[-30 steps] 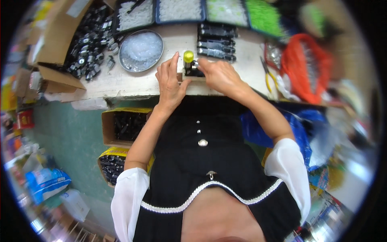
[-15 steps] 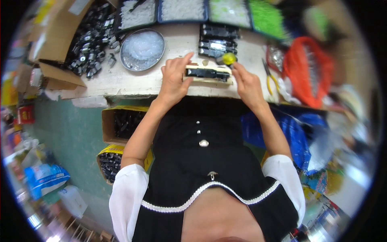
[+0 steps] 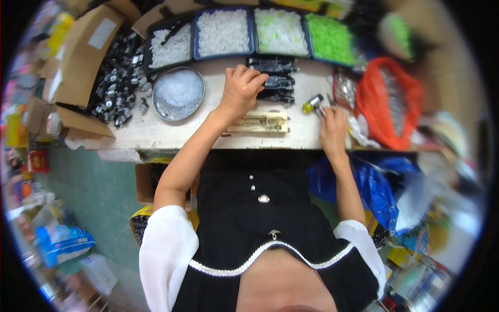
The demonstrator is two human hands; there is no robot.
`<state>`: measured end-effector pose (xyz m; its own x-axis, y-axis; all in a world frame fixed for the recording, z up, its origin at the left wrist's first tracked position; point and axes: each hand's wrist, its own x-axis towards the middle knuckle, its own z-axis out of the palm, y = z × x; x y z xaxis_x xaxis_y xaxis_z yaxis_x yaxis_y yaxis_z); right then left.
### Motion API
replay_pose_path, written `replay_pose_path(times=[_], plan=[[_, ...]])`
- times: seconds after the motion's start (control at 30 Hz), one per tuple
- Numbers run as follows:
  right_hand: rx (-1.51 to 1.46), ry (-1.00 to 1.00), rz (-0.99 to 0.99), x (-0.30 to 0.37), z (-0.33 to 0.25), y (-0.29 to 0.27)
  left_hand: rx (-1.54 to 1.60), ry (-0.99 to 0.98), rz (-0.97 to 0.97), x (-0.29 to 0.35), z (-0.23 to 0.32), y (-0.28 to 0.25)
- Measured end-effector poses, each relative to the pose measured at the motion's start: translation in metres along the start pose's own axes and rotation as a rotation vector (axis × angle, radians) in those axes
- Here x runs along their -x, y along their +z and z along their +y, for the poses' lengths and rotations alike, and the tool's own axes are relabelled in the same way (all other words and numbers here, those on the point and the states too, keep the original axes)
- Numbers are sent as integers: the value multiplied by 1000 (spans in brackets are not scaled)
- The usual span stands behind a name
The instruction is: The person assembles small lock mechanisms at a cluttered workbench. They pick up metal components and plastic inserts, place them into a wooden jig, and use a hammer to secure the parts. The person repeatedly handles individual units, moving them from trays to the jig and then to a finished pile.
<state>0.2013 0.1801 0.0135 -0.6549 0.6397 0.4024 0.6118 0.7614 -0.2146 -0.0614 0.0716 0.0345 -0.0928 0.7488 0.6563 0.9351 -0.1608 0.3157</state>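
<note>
At the row of long black plastic parts [image 3: 280, 82], my left hand [image 3: 243, 89] has its fingers curled on the left end of a black part; the fingertips are partly hidden. Nearer me, the cream-coloured jig [image 3: 262, 124] lies on the bench with its slot bare. Off to the right, my right hand [image 3: 333, 127] grips the handle of a small hammer [image 3: 313, 104], whose head is yellow and metal.
Trays of white pieces [image 3: 223, 32] and green pieces [image 3: 330, 39] line the back. A round metal dish [image 3: 178, 94] holds translucent pieces. Black-and-metal parts [image 3: 117, 78] heap beside a cardboard box [image 3: 86, 57]. A red bag [image 3: 384, 104] stands at right.
The black part has left the jig, and my left hand has moved up to the row of parts. My right hand, with the hammer, has moved right, away from the jig.
</note>
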Motion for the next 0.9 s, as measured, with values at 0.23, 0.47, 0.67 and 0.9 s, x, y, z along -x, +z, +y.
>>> replay_pose_path(times=[0.23, 0.47, 0.67, 0.9], plan=[[-92, -69, 35, -45, -21, -3, -166, 29, -70, -10, -16, 33], [-292, -459, 85, -173, -135, 42, 17, -273, 218, 26, -36, -29], [-133, -508, -12, -264, -235, 110, -123, -729, 468, 133, -83, -124], [-154, -179, -165, -310, -284, 145, -125, -937, 409, 170, -99, -154]])
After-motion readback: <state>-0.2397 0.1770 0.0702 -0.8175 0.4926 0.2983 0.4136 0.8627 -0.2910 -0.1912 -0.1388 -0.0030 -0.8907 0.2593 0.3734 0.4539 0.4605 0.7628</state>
